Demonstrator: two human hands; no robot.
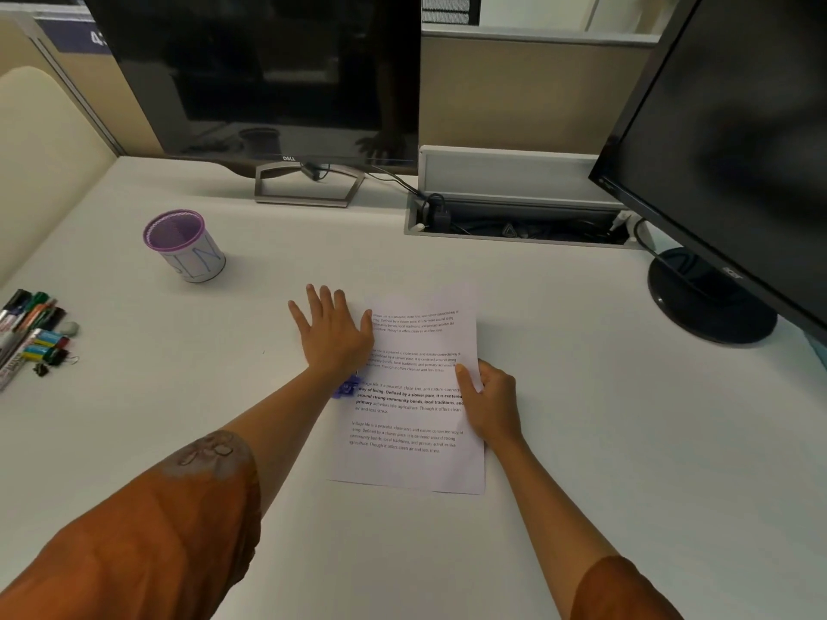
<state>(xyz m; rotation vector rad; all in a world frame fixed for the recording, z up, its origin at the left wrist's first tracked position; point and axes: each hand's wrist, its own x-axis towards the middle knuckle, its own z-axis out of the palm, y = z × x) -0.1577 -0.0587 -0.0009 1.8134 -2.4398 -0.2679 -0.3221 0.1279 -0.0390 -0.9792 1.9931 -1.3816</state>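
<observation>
A printed sheet of paper [414, 422] with several paragraphs of text lies on the white desk [188, 396] in front of me. My left hand [333, 331] lies flat with fingers spread on the desk, its thumb side over the paper's upper left edge. A small blue-purple object [345, 388] shows at the sheet's left edge under my left wrist; what it is stays unclear. My right hand [490, 402] pinches the paper's right edge, thumb on top of the sheet and fingers curled beside it.
A purple mesh pen cup [185, 246] stands at the back left. Markers, highlighters and binder clips [33, 333] lie at the left edge. Two dark monitors [268, 78] [734, 149] stand behind, with an open cable tray [519, 226] between them.
</observation>
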